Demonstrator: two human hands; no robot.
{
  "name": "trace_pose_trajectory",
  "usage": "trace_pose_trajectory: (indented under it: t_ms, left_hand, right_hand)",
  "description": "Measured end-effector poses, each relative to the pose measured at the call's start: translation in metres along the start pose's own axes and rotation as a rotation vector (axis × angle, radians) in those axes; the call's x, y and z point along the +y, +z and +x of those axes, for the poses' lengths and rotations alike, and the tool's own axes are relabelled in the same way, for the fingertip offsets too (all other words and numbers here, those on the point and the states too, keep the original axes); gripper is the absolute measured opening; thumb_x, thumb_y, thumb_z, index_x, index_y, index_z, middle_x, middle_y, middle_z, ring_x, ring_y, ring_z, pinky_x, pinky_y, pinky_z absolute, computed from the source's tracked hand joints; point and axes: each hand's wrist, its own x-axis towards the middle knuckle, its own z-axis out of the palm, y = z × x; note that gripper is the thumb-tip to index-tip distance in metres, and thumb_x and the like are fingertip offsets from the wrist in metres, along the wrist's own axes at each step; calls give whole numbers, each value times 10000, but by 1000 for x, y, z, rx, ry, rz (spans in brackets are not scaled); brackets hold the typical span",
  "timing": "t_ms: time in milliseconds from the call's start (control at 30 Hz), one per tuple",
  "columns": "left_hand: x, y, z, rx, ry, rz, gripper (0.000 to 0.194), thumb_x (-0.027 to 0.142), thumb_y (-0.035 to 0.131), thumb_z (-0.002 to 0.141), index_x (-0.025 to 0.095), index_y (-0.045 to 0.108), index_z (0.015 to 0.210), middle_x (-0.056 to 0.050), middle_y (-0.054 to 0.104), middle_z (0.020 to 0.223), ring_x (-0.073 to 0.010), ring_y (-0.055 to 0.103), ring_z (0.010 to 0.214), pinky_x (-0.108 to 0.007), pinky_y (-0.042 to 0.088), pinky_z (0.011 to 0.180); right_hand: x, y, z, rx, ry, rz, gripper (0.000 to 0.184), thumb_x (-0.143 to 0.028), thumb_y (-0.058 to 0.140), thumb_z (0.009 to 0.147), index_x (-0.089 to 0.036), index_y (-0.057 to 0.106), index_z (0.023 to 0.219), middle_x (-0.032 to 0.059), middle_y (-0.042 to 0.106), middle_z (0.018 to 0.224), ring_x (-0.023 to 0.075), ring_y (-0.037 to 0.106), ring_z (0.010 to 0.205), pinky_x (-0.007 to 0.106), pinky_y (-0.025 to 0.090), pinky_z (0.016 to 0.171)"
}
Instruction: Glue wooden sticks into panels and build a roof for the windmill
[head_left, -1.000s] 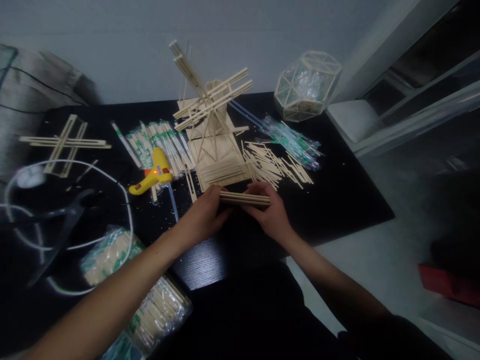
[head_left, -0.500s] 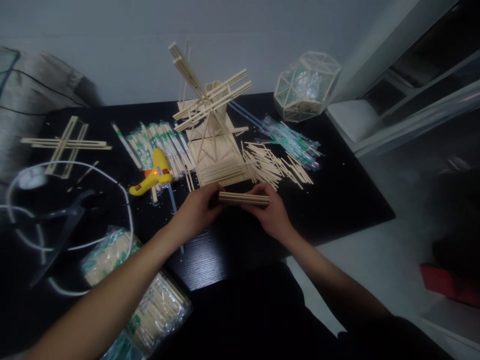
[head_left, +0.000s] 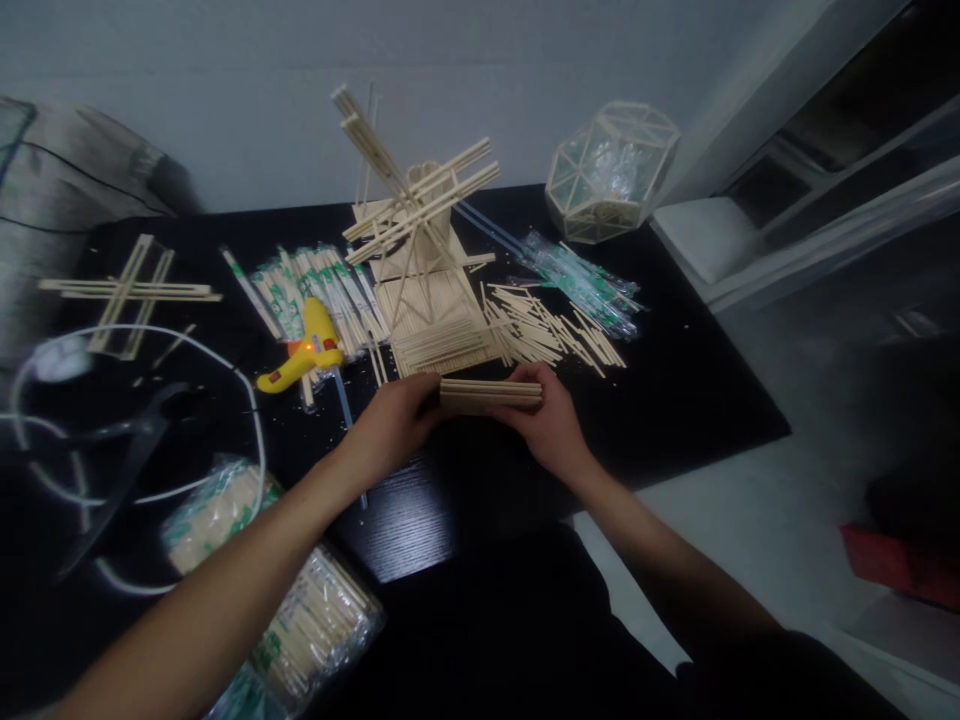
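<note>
Both hands grip a small block of wooden sticks [head_left: 491, 393] laid side by side, held level above the table's front part. My left hand [head_left: 409, 408] is closed on its left end, and my right hand [head_left: 546, 412] closes on the right end, thumb side up. Some fingertips are hidden behind the block. Just beyond the hands stands a windmill-like model of wooden sticks [head_left: 420, 215] on a stick base [head_left: 450, 345]. A yellow hot glue gun [head_left: 319, 335], its orange light showing, lies left of the base with a clear glue stick [head_left: 343, 398] nearby.
Loose cut sticks [head_left: 532, 330] lie right of the base. Wrapped chopsticks [head_left: 326, 280] lie behind the glue gun. A stick cross [head_left: 127, 290], a white cable [head_left: 259, 440] and dark pliers [head_left: 142, 430] are at left. Bagged chopsticks [head_left: 322, 610] sit near my left forearm. A faceted stick frame [head_left: 611, 175] stands back right.
The block of sticks has tilted slightly, so more of its near side shows. Both hands stay closed on its ends. The view has shifted a little.
</note>
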Motion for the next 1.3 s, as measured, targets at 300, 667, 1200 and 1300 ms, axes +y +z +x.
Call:
trace_pose_trajectory:
  t_ms: [300, 667, 1200, 1300]
  left_hand:
    - [-1, 4, 1, -28, -1, -57, 93, 293, 642, 960, 200, 642, 953, -43, 722, 907, -225, 679, 831, -333, 514, 759]
    - [-3, 5, 0, -25, 50, -47, 75, 260, 628, 969, 206, 605, 924, -46, 703, 920, -222, 672, 841, -330, 512, 764]
    - [-6, 7, 0, -46, 22, 11, 64, 230, 618, 972, 197, 593, 923, -49, 688, 926, -220, 667, 858, -330, 504, 766]
    - [-6, 7, 0, -33, 31, 9, 84, 212, 616, 965, 201, 573, 895, -41, 683, 911, -209, 662, 842, -321, 499, 755]
  right_hand:
    - [2, -5, 0, -33, 37, -6, 415, -379, 890, 678, -252, 631, 976, 10, 706, 927, 230, 648, 856, 371, 529, 809]
    - [0, -5, -1, -35, 43, 13, 376, -350, 916, 662, -245, 640, 895, 3, 715, 890, 222, 653, 820, 385, 553, 816]
    - [-2, -2, -1, -44, 55, -17, 383, -369, 904, 645, -233, 628, 872, -4, 690, 856, 203, 625, 788, 343, 517, 776]
    - [-1, -2, -1, -43, 44, -17, 372, -354, 903, 646, -232, 634, 871, -5, 691, 853, 202, 630, 787, 346, 522, 783]
